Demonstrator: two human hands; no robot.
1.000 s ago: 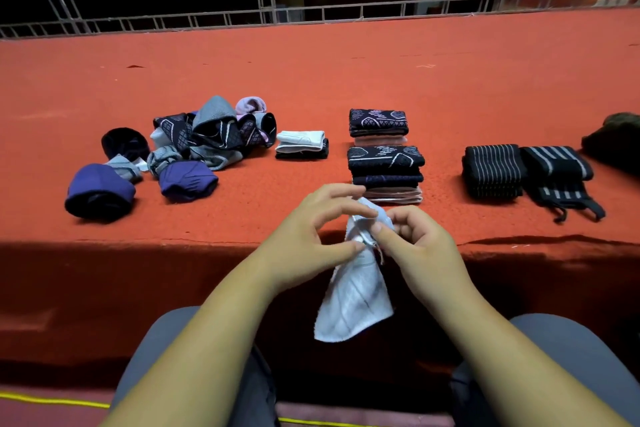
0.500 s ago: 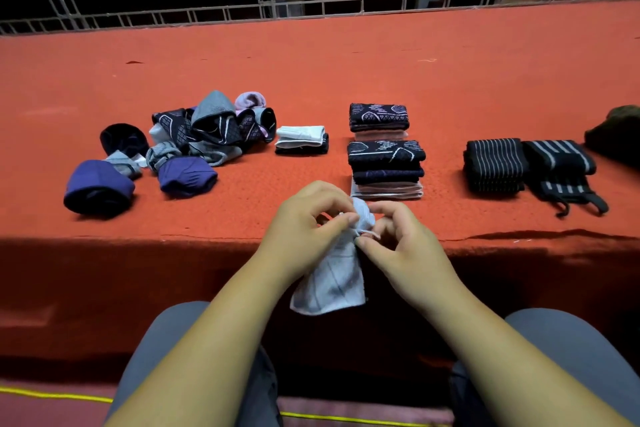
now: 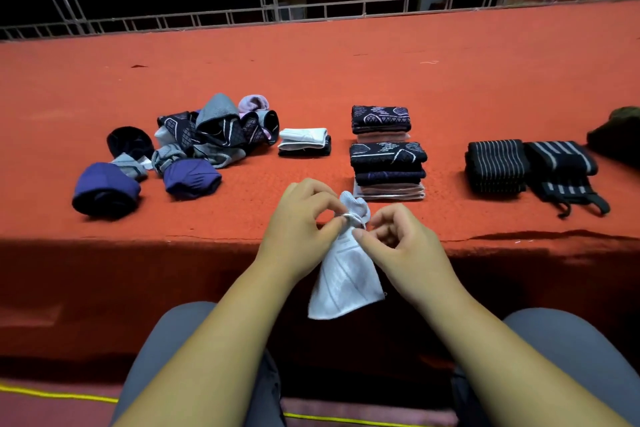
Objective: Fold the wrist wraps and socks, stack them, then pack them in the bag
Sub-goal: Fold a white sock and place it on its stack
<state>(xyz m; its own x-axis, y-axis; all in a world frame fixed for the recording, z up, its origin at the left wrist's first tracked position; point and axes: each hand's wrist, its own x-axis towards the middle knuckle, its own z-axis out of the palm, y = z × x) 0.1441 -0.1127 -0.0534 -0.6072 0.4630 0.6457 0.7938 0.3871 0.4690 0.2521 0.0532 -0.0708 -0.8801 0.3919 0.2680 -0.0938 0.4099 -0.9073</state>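
The pale sock (image 3: 343, 281) hangs in the air just in front of the table's near edge, above our lap, bunched at its top and loose below. Our left hand (image 3: 298, 229) pinches the gathered neck between thumb and forefinger. Our right hand (image 3: 405, 246) pinches the same neck from the other side, its other fingers curled. Both hold the sock and nothing else. We judge the step in hand to be opening this sock out so that it can be folded. To do it well we should work the bunched top free and draw the cloth flat, then lay it on the red table (image 3: 311, 62) rather than fold it in mid-air, so the edges meet. The fold should match the near stack (image 3: 388, 166) just beyond our hands, where the sock likely belongs. The unfolded heap (image 3: 214, 132) waits to the left, and the wrist wraps (image 3: 495, 166) lie to the right
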